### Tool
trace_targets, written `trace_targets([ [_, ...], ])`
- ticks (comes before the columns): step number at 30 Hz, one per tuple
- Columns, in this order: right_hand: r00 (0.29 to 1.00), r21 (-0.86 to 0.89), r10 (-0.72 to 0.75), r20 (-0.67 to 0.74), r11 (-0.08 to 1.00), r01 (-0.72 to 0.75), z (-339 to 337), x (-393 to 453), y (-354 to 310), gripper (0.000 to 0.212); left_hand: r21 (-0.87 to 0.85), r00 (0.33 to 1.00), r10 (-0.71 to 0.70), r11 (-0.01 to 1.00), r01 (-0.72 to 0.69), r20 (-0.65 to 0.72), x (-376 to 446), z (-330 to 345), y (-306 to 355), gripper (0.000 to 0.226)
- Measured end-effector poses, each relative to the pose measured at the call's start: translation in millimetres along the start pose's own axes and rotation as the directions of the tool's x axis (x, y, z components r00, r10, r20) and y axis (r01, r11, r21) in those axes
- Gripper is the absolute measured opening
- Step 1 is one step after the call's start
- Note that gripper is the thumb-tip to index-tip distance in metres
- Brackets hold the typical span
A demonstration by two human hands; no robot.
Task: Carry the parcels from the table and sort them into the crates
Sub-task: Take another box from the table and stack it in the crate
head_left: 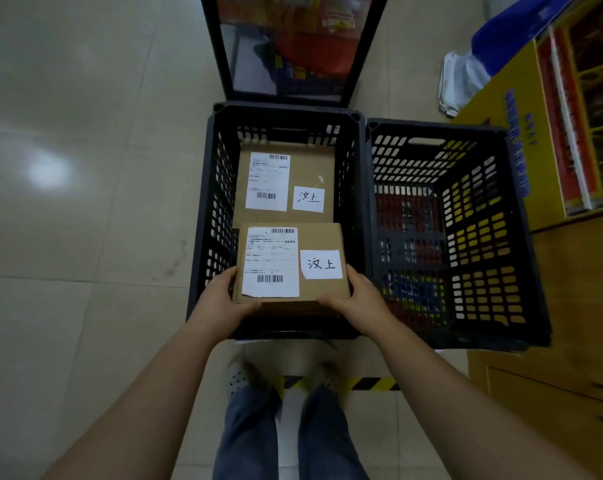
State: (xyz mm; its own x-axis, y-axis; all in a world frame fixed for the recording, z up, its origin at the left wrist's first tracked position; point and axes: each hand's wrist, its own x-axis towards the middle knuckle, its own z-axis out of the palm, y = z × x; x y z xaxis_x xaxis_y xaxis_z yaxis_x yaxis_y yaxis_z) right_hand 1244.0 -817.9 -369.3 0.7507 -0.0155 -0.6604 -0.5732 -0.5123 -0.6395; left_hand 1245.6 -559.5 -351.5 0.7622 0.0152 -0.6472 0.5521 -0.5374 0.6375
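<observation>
I hold a small brown cardboard parcel (322,237) with a white shipping label and a handwritten white note over the near end of the left black crate (203,209). My left hand (220,299) grips its left near corner and my right hand (359,296) grips its right near corner. A larger flat brown parcel (310,164) with the same kind of label and note lies on the bottom of that crate. The right black crate (522,237) stands beside it with no parcel in it.
A black-framed glass panel (293,46) stands just behind the left crate. Yellow cardboard boxes (501,98) and a wooden cabinet (553,341) border the right crate. Tiled floor extends to the left. Yellow-black tape (373,382) marks the floor by my feet.
</observation>
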Motion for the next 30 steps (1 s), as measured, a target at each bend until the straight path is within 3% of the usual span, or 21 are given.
trace_targets([
  [15,0.991,-0.173,0.109,0.073,0.980,-0.095,44,71,27,0.108,0.126,0.997,-0.047,0.991,0.039,0.061,76,28,-37,0.076],
  [30,0.981,-0.324,0.184,0.066,0.933,-0.153,74,113,54,0.119,0.365,0.992,-0.123,0.925,0.108,0.018,134,58,-78,0.101],
])
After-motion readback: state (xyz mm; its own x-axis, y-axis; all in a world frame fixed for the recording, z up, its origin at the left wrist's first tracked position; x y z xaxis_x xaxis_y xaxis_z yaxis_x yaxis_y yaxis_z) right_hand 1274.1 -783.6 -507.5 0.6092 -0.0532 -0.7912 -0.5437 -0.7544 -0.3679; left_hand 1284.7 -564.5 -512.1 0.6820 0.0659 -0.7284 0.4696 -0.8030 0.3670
